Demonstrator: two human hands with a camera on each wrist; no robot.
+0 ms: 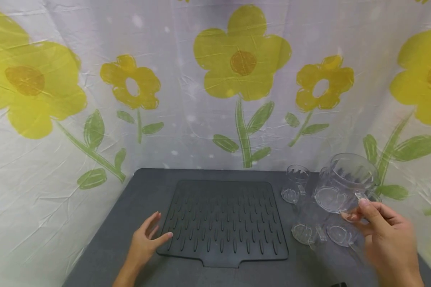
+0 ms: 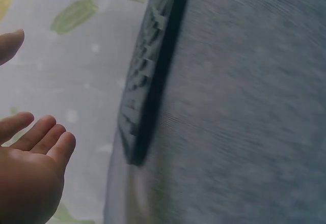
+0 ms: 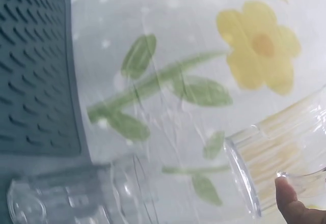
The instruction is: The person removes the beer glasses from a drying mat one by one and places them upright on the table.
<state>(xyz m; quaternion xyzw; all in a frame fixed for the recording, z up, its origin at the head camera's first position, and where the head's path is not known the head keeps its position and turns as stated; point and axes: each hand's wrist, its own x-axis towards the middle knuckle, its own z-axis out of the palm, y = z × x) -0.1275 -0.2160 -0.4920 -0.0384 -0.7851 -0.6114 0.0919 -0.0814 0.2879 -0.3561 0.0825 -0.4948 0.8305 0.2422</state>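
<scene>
My right hand grips the handle of a clear mug, thumb on top. The mug is raised above the table, and its thick base shows in the right wrist view. Below and beside it, more clear mugs with handles stand on the table, including one at the back and one nearer the front. At the left edge of a dark ridged drying mat, my left hand holds nothing, its fingers spread apart from the thumb. The left wrist view shows the mat's raised edge beside that hand.
The dark grey table carries the mat at its middle and the mugs on the right. A light curtain printed with yellow flowers hangs behind and along both sides. A small black object pokes in at the bottom edge.
</scene>
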